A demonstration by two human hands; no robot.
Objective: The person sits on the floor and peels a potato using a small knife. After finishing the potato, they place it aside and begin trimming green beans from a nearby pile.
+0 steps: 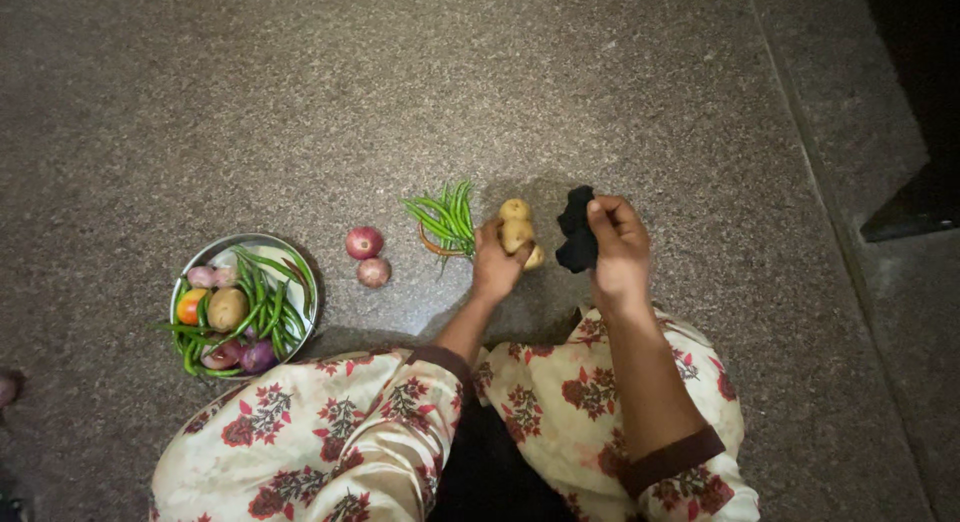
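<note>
Potatoes (pixel 517 232) gripped by the left hand (pixel 495 267), black cloth (pixel 577 240) pinched in the right hand (pixel 618 247), beans (pixel 445 217) and onions (pixel 365 255) already laid on the floor (pixel 250 102), more vegetables waiting in the steel bowl (pixel 300 267).

steel plate (pixel 300 262) of vegetables | two onions (pixel 364 243) | green beans (pixel 445 218)

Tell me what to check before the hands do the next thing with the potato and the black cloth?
1. Left hand grips a potato: ok.
2. Right hand holds the black cloth: ok.
3. Cloth touching that potato: cannot tell.
4. Other potatoes close by on the floor: ok.
5. Green beans and two onions lie clear of the hands: ok.
6. Steel plate within left reach: ok, probably.
</note>
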